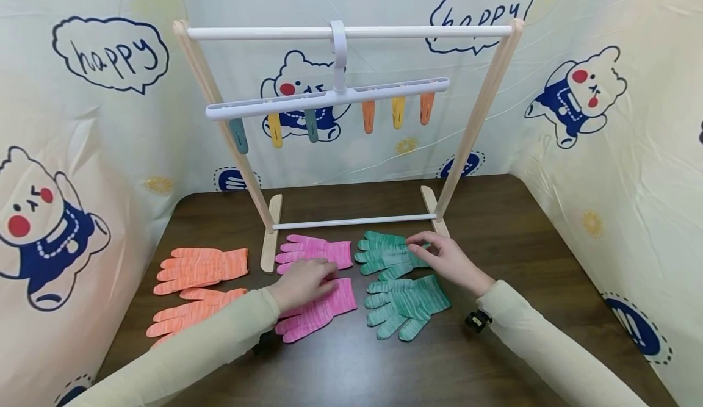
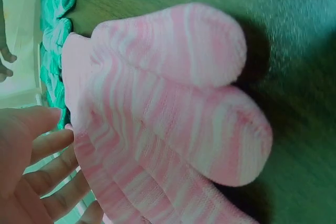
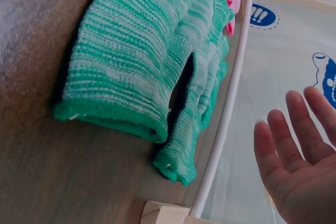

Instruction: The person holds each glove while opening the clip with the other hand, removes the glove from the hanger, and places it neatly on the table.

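In the head view my left hand (image 1: 305, 282) is over the pair of pink gloves, the far pink glove (image 1: 315, 249) and the near pink glove (image 1: 324, 312). Its fingers are loosely bent and hold nothing in the left wrist view, where the near glove's striped knit fills the middle. My right hand (image 1: 449, 262) is by the cuff of the far green glove (image 1: 384, 251); the right wrist view shows its fingers relaxed, with nothing in them. Closer to me lies the near green glove (image 1: 406, 306). All these gloves lie flat, fingers pointing left.
Two orange gloves (image 1: 200, 268) lie on the left of the dark table (image 1: 351, 376), one partly behind my left sleeve. Behind the gloves stands a wooden rack (image 1: 478, 120) with a white top bar. A white hanger (image 1: 329, 97) with several coloured clips (image 1: 368, 118) hangs from it.
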Motion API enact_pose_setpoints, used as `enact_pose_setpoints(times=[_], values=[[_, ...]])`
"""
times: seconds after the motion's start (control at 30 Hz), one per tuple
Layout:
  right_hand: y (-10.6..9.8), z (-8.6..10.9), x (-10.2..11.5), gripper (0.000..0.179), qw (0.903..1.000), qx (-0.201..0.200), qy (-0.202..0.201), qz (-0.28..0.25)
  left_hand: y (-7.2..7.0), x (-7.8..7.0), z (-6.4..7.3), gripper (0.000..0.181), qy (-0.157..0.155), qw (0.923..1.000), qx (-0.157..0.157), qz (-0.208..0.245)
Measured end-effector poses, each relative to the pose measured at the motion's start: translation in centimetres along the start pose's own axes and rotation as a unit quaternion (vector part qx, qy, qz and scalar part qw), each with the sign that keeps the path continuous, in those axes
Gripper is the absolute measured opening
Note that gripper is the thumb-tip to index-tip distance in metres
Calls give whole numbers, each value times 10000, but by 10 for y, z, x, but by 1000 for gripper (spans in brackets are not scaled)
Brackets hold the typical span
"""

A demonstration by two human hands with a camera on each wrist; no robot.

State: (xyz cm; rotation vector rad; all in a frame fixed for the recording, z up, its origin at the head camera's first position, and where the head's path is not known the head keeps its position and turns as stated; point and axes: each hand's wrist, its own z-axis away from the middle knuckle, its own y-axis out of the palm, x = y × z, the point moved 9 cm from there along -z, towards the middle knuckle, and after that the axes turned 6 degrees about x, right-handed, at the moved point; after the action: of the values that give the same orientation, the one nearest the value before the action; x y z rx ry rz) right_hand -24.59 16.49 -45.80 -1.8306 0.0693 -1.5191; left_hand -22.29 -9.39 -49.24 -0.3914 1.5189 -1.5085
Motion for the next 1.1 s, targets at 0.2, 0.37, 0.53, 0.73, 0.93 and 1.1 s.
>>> enact_pose_setpoints(times=[0.2,0.37,0.53,0.73,0.93,1.1], values=[[2,1,1,29,10000,46,-5,26,-9,3,8,13,-201,9990,-372,120],[3,3,0,29,10000,92,-14,27,-20,11,20,11,-391,9957,-822,191],[1,6,0,28,10000,25,-56,63,-16,13,25,7,-319,9963,-799,-49],[3,8,0,28,9998,50,-149,101,-10,9,25,9,-248,9977,-630,-79],[5,8,1,28,9999,47,-115,72,-6,9,25,11,-225,9967,-665,-416],[3,12,0,30,9999,-32,-72,119,-4,13,26,9,-411,9950,-799,-446]])
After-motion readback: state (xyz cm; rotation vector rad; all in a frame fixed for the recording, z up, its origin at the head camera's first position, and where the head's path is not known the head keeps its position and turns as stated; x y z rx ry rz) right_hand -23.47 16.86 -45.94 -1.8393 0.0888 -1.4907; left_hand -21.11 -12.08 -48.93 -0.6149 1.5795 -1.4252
